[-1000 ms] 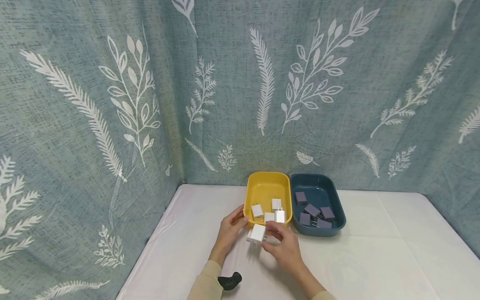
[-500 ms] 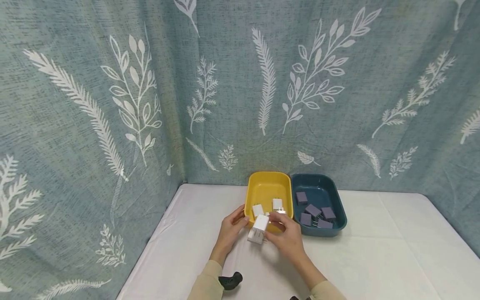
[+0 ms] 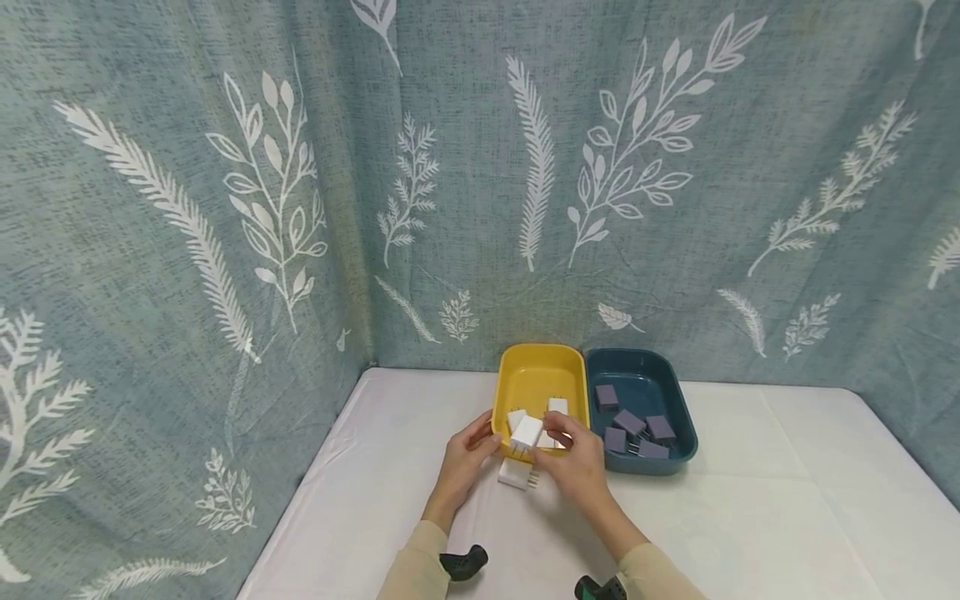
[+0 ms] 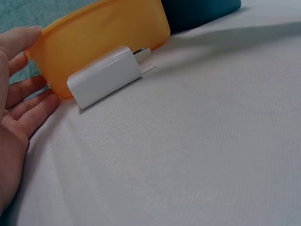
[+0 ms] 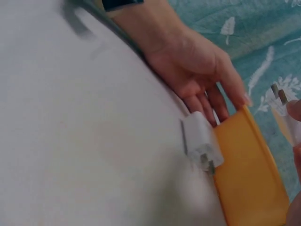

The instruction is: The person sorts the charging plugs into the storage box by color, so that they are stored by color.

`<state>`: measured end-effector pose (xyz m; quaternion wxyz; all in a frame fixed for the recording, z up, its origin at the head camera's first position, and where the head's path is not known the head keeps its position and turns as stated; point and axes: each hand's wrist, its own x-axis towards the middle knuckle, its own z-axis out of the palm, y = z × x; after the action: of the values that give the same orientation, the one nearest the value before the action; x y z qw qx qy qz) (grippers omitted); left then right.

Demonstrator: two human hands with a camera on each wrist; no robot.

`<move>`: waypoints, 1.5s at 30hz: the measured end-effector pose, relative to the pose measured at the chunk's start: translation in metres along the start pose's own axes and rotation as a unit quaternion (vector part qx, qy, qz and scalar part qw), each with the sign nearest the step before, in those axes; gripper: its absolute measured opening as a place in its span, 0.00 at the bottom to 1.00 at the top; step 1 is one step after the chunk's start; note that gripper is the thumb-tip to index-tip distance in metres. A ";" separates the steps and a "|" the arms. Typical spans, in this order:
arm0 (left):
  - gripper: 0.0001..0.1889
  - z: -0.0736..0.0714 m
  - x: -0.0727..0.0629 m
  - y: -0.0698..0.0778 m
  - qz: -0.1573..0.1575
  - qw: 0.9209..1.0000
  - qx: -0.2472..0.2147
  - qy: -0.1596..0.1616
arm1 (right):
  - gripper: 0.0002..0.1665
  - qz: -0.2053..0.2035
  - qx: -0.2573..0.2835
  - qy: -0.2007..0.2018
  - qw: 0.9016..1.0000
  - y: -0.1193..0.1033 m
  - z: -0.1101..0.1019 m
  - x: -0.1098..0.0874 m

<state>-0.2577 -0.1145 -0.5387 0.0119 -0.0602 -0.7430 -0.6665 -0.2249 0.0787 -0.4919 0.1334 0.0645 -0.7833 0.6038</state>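
Observation:
My left hand (image 3: pixel 457 468) holds the near left corner of a yellow bin (image 3: pixel 542 360), thumb on the rim and fingers along the outer wall. In my right hand (image 3: pixel 581 468) a white charger plug (image 3: pixel 527 432) is pinched between thumb and fingers, over the bin's front edge with its prongs toward me. Another white charger plug (image 4: pixel 106 79) lies on the table against the bin's front wall, prongs pointing right. Inside the bin are several more white charger plugs (image 3: pixel 557 405), partly hidden by the right hand and the held plug.
A dark blue bin (image 3: pixel 651 467) stands right beside the yellow one, with several purple charger plugs (image 3: pixel 628 422) in it. The white cloth-covered table (image 3: pixel 765 500) reaches a patterned teal curtain (image 3: pixel 465 208) behind the bins. Black devices (image 3: pixel 463 563) are worn at both wrists.
My right hand has lifted the held charger plug from in front of the yellow bin up and forward over its rim, uncovering the plug on the table. The left hand keeps its place on the bin.

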 end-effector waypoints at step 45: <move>0.29 -0.002 -0.009 0.027 -0.009 1.000 -0.009 -0.021 | 0.26 -0.003 -0.004 0.028 1.000 0.002 -0.004 0.016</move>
<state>-0.2457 -0.1140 -0.5129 -0.0103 -0.0679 -0.7375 -0.6718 -0.2404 0.0836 -0.4878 0.1580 0.0495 -0.7815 0.6015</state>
